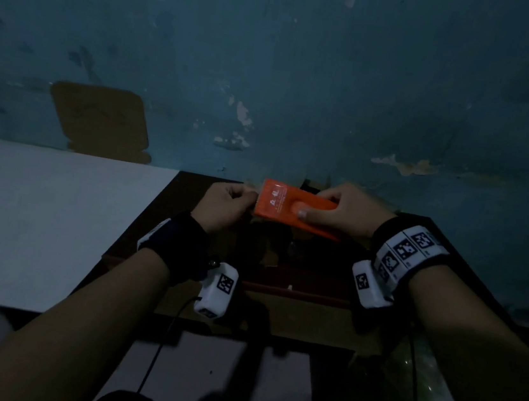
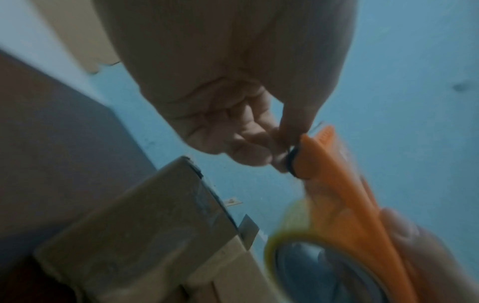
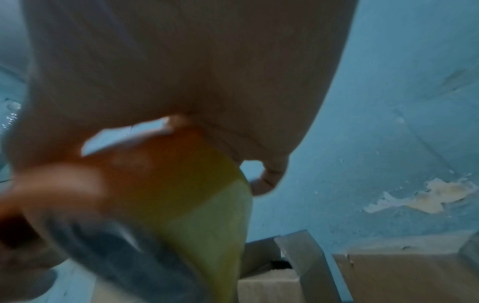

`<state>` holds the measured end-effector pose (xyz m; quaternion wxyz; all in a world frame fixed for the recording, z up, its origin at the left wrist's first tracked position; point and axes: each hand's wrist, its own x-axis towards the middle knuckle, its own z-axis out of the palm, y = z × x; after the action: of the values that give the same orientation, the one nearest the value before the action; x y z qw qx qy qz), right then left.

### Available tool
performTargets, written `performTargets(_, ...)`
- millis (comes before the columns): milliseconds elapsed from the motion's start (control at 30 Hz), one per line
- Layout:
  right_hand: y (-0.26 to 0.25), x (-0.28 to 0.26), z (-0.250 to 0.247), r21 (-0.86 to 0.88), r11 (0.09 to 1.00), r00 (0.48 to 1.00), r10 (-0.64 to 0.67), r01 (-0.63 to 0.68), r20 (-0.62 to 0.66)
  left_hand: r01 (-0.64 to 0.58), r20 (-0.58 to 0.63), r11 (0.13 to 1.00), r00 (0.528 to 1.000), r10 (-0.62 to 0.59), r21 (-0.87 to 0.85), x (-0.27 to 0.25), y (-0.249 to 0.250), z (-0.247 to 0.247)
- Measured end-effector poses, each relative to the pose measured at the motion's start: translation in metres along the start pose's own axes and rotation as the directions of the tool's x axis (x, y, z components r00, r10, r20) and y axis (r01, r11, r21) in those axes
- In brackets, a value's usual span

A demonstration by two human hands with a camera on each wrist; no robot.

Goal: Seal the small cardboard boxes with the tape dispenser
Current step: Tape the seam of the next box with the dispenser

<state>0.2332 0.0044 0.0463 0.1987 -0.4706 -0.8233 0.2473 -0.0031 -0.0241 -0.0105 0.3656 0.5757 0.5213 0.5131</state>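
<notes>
An orange tape dispenser (image 1: 288, 211) is held in the air between both hands, over a dark table (image 1: 167, 221). My right hand (image 1: 314, 203) grips its body, thumb on the near face. My left hand (image 1: 250, 198) pinches the tape end at the dispenser's front edge; in the left wrist view the fingertips (image 2: 282, 147) meet at the dispenser (image 2: 337, 184) tip. Its yellowish tape roll (image 2: 282, 225) (image 3: 207, 225) hangs below. A small cardboard box (image 2: 155, 225) with clear tape along its top stands under the hands. Another box (image 3: 401, 276) sits by the wall, beside raised flaps (image 3: 303, 256).
A white board (image 1: 53, 224) covers the surface to the left of the dark table. A flat cardboard piece (image 1: 99, 120) leans on the peeling blue wall (image 1: 338, 76) behind it. The scene is dim, and the boxes barely show in the head view.
</notes>
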Motion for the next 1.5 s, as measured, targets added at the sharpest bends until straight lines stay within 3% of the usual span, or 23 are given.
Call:
performTargets(100, 0.003, 0.010, 0.002, 0.026, 0.999, 0.998, 0.030, -0.028, -0.061, 0.124, 0.006, 0.990, 0.992, -0.124, -0.063, -0.003, 0.000, -0.001)
performTargets(300, 0.013, 0.021, 0.001, 0.016, 0.998, 0.997, 0.069, -0.069, -0.023, 0.337, 0.016, 0.920, 0.940, -0.341, -0.198, -0.010, 0.006, 0.001)
performTargets(500, 0.043, 0.024, -0.011, 0.045, 0.988, 0.988, 0.150, -0.148, -0.045, 0.442, -0.054, 0.846, 0.877, -0.477, -0.300, -0.004, -0.004, -0.017)
performTargets(600, 0.056, 0.024, -0.017, 0.076, 0.982, 0.982, 0.176, -0.171, -0.070, 0.491, -0.023, 0.793, 0.845, -0.534, -0.361, 0.000, -0.012, -0.028)
performTargets(1167, 0.097, 0.037, -0.010, 0.087, 0.966, 0.968, 0.249, -0.245, -0.031, 0.526, -0.071, 0.775, 0.810, -0.582, -0.350, 0.017, -0.044, -0.029)
performTargets(1433, 0.105, 0.041, -0.003, 0.095, 0.947, 0.952, 0.306, -0.306, 0.011, 0.556, -0.005, 0.733, 0.795, -0.606, -0.391, 0.015, -0.059, -0.016)
performTargets(1500, 0.110, 0.042, 0.002, 0.096, 0.948, 0.952, 0.305, -0.304, 0.003, 0.583, 0.064, 0.690, 0.782, -0.620, -0.430, 0.016, -0.064, -0.014)
